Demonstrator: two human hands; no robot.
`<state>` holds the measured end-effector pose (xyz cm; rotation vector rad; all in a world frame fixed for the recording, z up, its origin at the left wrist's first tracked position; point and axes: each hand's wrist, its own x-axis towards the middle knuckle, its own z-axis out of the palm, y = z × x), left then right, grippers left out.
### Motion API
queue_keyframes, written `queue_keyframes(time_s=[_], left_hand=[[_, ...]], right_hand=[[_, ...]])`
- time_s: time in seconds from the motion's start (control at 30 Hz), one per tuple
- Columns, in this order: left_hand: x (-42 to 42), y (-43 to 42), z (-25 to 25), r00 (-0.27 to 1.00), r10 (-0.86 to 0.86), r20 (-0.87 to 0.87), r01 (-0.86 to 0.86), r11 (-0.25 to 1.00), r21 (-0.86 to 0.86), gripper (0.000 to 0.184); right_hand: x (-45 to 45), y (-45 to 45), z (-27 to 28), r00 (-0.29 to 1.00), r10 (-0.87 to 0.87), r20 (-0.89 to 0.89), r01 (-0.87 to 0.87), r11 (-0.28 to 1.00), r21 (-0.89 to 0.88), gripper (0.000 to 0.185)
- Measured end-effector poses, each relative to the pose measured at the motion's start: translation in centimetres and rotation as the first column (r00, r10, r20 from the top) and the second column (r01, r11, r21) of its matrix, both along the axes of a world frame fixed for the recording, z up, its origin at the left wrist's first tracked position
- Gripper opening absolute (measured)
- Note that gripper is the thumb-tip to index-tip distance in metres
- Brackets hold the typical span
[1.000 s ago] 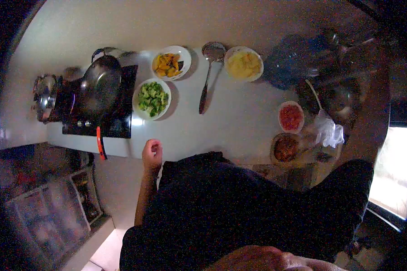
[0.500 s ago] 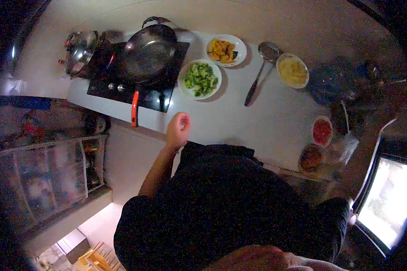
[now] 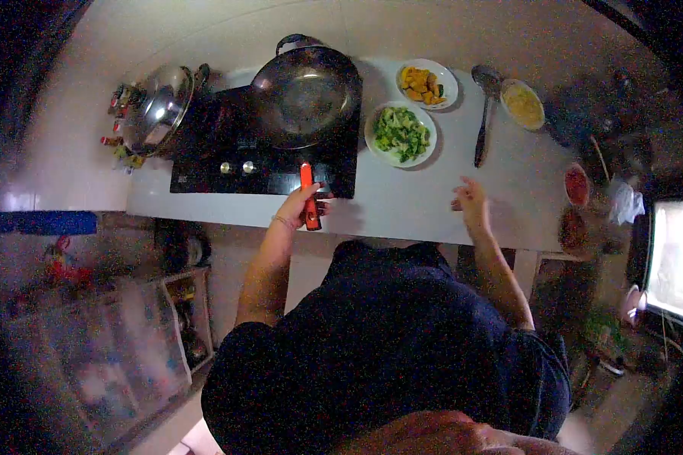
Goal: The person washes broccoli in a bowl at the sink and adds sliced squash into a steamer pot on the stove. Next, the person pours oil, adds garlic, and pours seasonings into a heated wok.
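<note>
A dark wok (image 3: 305, 97) sits on the black cooktop (image 3: 197, 178), its red handle (image 3: 308, 182) pointing toward my body. My left hand (image 3: 302, 206) is at that handle, with fingers showing on both sides of it. Over the counter's front part, my right hand (image 3: 470, 199) holds nothing, its fingers slightly bent and apart. Between wok and right hand stands a plate of green broccoli (image 3: 401, 135). Behind it is a plate of orange-yellow pieces (image 3: 422, 85). A metal ladle (image 3: 483, 114) lies to their right.
A shiny metal pot lid (image 3: 159, 110) is left of the wok. Right of the ladle is a bowl of pale yellow food (image 3: 524, 105). Bowls of red food (image 3: 577, 184) and darker food (image 3: 572, 230) stand farther right, near a whitish plastic bag (image 3: 626, 200).
The view has shifted toward the cooktop. My left hand has reached the wok's handle and closed around it. My right hand has come into view over the counter.
</note>
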<state>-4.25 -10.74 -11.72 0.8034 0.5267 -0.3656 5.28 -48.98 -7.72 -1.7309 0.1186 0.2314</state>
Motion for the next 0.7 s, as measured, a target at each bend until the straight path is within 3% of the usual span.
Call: queue_keyframes(time_s=[0.03,0.1,0.2,0.33,0.43,0.53,0.63,0.7], left_hand=[[0.3,0.4,-1.0,0.999,0.014,0.045,-0.013,1.0,-0.023,0.026],[-0.1,0.7,-3.6,0.991,0.047,0.123,-0.04,0.998,-0.058,0.022],[-1.2,1.2,0.5,0.993,0.101,0.062,-0.106,0.989,0.099,0.019],[-3.9,1.8,1.6,0.995,0.098,0.023,-0.1,0.977,0.188,0.019],[-4.6,1.9,2.0,0.997,0.081,0.02,-0.083,0.973,0.216,0.019],[-4.5,1.7,2.2,0.998,0.066,0.002,-0.065,0.973,0.223,0.02],[-4.6,2.1,2.3,0.999,0.039,0.03,-0.046,0.963,0.267,0.025],[-4.6,2.4,2.6,0.998,0.041,0.053,-0.055,0.952,0.3,0.029]], right_hand=[[-0.6,1.3,-1.0,0.998,0.021,-0.06,-0.019,0.999,0.042,0.036],[-1.4,2.9,-2.3,0.994,0.025,-0.104,-0.033,0.996,-0.079,0.037],[-1.7,3.9,-4.5,0.987,-0.013,-0.159,-0.006,0.993,-0.119,0.038],[-0.2,3.2,-8.5,0.969,-0.075,-0.237,0.064,0.996,-0.056,0.036],[1.3,3.7,-10.3,0.934,-0.149,-0.325,0.196,0.973,0.118,0.036],[4.6,4.9,-12.7,0.902,-0.125,-0.414,0.328,0.821,0.467,0.038],[7.6,7.0,-14.4,0.916,-0.003,-0.401,0.214,0.849,0.483,0.039],[9.1,8.4,-16.0,0.945,0.011,-0.326,0.085,0.957,0.277,0.039]])
